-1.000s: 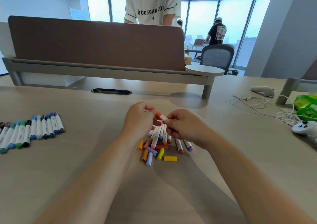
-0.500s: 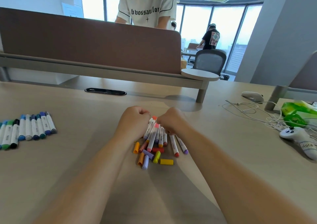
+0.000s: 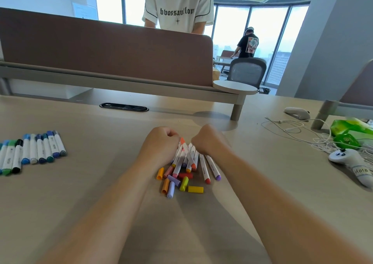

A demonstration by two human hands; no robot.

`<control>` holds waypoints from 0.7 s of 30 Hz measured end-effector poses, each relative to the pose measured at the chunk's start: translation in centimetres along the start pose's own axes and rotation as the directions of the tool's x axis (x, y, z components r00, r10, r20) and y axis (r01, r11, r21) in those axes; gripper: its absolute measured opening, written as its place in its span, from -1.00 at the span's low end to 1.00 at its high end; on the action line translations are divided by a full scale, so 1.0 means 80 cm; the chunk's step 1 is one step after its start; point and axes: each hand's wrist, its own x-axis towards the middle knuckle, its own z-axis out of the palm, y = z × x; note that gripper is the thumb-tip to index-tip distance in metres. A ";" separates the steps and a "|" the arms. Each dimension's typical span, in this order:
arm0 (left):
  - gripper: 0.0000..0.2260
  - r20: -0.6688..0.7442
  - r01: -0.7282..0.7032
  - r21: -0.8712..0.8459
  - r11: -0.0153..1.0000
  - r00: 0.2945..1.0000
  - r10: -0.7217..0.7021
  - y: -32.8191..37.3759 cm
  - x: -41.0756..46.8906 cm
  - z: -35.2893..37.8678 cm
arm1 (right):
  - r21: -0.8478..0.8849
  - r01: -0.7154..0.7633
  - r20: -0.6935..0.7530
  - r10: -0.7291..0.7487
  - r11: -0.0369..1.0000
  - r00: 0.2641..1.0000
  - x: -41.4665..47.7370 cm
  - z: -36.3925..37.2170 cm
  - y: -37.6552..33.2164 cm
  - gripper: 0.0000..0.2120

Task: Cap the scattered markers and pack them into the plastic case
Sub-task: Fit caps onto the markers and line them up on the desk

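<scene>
The tan desk (image 3: 80,203) spreads under me, walled at the back by a brown partition (image 3: 101,51). A row of capped markers (image 3: 32,152) lies far left, and a white controller (image 3: 347,158) and cables (image 3: 292,126) lie far right. My left hand (image 3: 161,144) and right hand (image 3: 205,140) curl over the far end of the marker pile (image 3: 189,160). My knuckles hide my fingers, so I cannot tell what they hold. Loose caps (image 3: 177,183) lie against the pile's near edge.

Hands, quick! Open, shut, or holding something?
Left hand: fingers curled by the markers, grip hidden, cannot be told.
Right hand: curled too, cannot be told.
</scene>
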 end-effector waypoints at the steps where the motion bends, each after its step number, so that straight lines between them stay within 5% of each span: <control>1: -0.80 0.009 -0.007 0.010 1.000 1.000 0.007 0.000 0.000 0.002 | -0.025 -0.010 -0.023 0.009 1.000 1.000 0.001 -0.003 0.005 -0.94; 13: -0.89 0.183 -0.130 0.329 0.936 0.980 0.072 0.002 -0.007 0.015 | -0.432 0.093 0.276 0.033 0.897 0.961 -0.023 -0.008 0.011 -0.74; 21: -0.93 0.478 -0.286 0.469 0.835 0.878 0.032 0.010 -0.016 -0.001 | -0.316 0.141 0.272 -0.053 0.938 0.961 -0.040 -0.029 0.025 -0.78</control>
